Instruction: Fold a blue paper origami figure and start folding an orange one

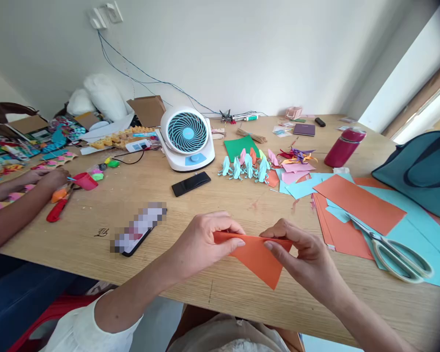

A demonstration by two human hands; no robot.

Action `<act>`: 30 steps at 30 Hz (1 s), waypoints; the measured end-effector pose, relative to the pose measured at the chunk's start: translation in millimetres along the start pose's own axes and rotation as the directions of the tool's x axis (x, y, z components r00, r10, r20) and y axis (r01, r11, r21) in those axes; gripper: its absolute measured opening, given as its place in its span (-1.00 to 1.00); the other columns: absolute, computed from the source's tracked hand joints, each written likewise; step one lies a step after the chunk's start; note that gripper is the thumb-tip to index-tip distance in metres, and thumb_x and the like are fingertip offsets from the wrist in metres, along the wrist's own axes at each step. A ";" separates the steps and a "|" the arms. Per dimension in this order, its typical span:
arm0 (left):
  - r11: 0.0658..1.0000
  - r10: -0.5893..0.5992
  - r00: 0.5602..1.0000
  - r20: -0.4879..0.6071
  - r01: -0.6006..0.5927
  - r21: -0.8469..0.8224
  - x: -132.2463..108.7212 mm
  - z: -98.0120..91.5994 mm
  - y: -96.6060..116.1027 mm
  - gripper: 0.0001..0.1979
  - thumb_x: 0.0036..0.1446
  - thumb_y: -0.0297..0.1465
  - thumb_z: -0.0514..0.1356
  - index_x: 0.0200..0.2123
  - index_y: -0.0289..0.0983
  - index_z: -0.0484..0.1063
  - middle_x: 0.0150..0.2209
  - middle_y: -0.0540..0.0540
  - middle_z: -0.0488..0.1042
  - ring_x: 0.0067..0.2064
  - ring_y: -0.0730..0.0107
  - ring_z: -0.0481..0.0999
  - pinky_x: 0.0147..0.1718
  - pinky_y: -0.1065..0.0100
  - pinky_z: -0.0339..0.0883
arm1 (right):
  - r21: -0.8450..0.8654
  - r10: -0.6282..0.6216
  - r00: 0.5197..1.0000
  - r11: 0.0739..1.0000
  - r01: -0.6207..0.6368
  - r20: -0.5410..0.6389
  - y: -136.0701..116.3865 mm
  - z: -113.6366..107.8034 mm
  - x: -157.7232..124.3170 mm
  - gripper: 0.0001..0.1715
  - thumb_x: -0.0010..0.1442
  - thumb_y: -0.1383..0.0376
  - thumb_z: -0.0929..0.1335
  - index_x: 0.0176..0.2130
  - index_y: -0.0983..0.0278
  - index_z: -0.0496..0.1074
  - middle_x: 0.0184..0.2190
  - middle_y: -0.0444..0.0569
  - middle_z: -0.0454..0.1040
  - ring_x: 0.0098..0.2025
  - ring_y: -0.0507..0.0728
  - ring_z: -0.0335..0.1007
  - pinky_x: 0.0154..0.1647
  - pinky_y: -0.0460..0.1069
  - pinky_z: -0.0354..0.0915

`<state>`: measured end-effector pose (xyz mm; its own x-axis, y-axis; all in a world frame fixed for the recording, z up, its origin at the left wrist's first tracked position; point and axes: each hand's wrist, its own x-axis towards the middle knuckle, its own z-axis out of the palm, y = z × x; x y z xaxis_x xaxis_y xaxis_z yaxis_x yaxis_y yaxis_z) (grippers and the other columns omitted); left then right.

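Observation:
A folded sheet of orange paper hangs between my two hands, just above the table's front edge. My left hand pinches its top left corner between thumb and fingers. On the other side, my right hand grips the top edge near the right corner, thumb in front. One corner of the paper points down. To the right lie scissors with pale handles, resting on orange sheets and light blue paper. Several folded paper figures stand beyond my hands.
A white fan stands at the back, with a black case before it. A phone lies left of my hands. At right are a red bottle and a teal bag. Another person's hands work at far left near a pink cup.

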<state>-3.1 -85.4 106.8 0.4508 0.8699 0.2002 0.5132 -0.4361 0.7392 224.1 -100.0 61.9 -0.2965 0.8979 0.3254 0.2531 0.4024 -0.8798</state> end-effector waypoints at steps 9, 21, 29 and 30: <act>0.993 -0.091 0.996 -0.009 0.090 -0.078 18.3 9.6 -0.3 -0.97 0.08 -0.45 0.34 -0.38 -0.20 0.58 -0.35 0.06 0.55 -0.32 0.50 0.50 -0.33 0.46 0.27 | -0.041 -0.033 0.999 0.999 0.032 -0.011 8.1 -3.9 16.2 -0.89 0.28 0.30 0.39 -0.30 0.15 0.54 -0.38 -0.12 0.43 -0.34 0.05 0.34 -0.34 -0.05 0.24; 0.977 0.158 0.976 -0.151 -0.133 0.164 24.5 21.2 1.5 -0.93 0.06 -0.49 0.36 -0.42 -0.21 0.56 -0.39 0.04 0.52 -0.25 0.38 0.43 -0.15 0.29 0.21 | -0.161 -0.191 0.980 0.970 0.180 -0.057 8.9 -1.0 17.1 -0.87 0.28 0.38 0.37 -0.29 0.18 0.51 -0.38 -0.10 0.42 -0.37 0.04 0.35 -0.44 -0.08 0.25; 0.984 0.159 0.964 -0.212 -0.137 0.116 26.4 17.1 6.5 -0.89 0.05 -0.52 0.34 -0.45 -0.21 0.54 -0.39 0.05 0.53 -0.26 0.39 0.45 -0.13 0.26 0.23 | -0.206 -0.313 0.942 0.936 0.284 -0.124 12.7 -5.8 18.2 -0.84 0.24 0.45 0.37 -0.27 0.20 0.50 -0.37 -0.08 0.41 -0.36 0.06 0.37 -0.44 -0.06 0.31; 0.987 0.152 0.965 -0.214 -0.135 0.092 27.0 16.6 7.1 -0.89 0.05 -0.53 0.34 -0.45 -0.21 0.53 -0.39 0.05 0.52 -0.27 0.39 0.46 -0.13 0.27 0.24 | -0.211 -0.321 0.938 0.933 0.290 -0.132 13.4 -6.6 18.1 -0.84 0.24 0.45 0.37 -0.27 0.20 0.50 -0.37 -0.08 0.41 -0.35 0.06 0.37 -0.44 -0.06 0.32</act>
<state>24.8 -68.9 106.8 0.3568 0.8226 0.4429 0.5130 -0.5687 0.6430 228.2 -77.3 58.3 -0.2379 0.7362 0.6336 0.3445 0.6739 -0.6536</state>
